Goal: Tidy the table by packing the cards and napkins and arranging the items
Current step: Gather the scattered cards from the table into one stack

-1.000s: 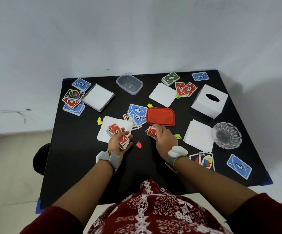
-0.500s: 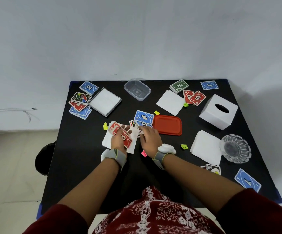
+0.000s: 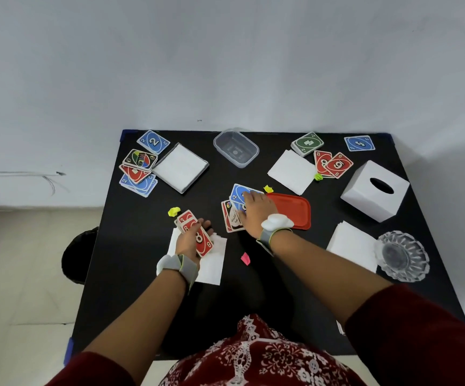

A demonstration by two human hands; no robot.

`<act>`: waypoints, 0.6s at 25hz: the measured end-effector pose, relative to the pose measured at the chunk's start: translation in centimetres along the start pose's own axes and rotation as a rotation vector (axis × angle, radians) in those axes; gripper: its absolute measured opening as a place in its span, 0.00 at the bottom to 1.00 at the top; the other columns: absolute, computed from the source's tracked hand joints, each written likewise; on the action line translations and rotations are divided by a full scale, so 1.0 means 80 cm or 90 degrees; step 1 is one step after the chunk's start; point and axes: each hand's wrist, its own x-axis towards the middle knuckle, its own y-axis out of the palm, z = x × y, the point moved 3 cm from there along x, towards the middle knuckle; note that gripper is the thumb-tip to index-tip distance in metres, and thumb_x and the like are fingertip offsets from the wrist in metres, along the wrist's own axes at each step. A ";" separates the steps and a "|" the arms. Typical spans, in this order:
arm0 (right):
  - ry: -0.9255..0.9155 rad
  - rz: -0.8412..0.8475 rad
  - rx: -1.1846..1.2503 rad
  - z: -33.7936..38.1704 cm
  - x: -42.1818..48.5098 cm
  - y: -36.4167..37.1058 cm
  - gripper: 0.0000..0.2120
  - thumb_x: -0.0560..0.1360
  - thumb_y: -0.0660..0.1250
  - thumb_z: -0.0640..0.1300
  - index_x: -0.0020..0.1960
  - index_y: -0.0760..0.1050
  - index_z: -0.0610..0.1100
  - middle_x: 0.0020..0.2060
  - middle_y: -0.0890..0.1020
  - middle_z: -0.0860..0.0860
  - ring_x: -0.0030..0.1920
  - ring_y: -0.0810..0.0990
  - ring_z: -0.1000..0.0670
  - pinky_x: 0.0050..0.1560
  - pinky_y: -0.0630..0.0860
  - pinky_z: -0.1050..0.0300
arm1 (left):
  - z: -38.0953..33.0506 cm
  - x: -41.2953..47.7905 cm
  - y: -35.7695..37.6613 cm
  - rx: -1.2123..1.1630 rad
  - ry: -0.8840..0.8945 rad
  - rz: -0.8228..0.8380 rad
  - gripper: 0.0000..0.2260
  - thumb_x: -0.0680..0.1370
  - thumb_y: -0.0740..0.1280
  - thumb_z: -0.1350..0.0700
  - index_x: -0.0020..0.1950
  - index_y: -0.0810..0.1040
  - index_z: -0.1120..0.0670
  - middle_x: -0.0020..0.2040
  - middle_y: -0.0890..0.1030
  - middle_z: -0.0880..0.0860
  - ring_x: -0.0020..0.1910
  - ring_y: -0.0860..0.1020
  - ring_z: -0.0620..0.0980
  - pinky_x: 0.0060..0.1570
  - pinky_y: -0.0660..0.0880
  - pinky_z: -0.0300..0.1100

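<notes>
Holding, left hand (image 3: 187,244): fingers curled round red card stack (image 3: 199,238) (above napkin (image 3: 212,264)).
Right hand (image 3: 255,211): fingers spread flat on blue cards (image 3: 237,194).

We see a black counter (image 3: 131,288) with blue tape (image 3: 127,132) at its corners, set against a white wall (image 3: 225,65). A thin wire (image 3: 50,181) runs low along that wall at left. On the pale floor (image 3: 16,260), a dark rounded object (image 3: 79,254) sits beside the counter's left edge.

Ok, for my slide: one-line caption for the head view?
Left hand grips a card stack; right hand rests on loose cards beside the red lid.
</notes>
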 end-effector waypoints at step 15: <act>0.412 0.085 0.467 0.026 -0.020 0.025 0.33 0.75 0.62 0.42 0.76 0.53 0.41 0.72 0.61 0.39 0.72 0.63 0.37 0.72 0.61 0.46 | 0.007 -0.004 0.042 0.099 0.014 0.009 0.10 0.79 0.60 0.61 0.57 0.77 0.57 0.41 0.79 0.53 0.40 0.77 0.49 0.40 0.74 0.41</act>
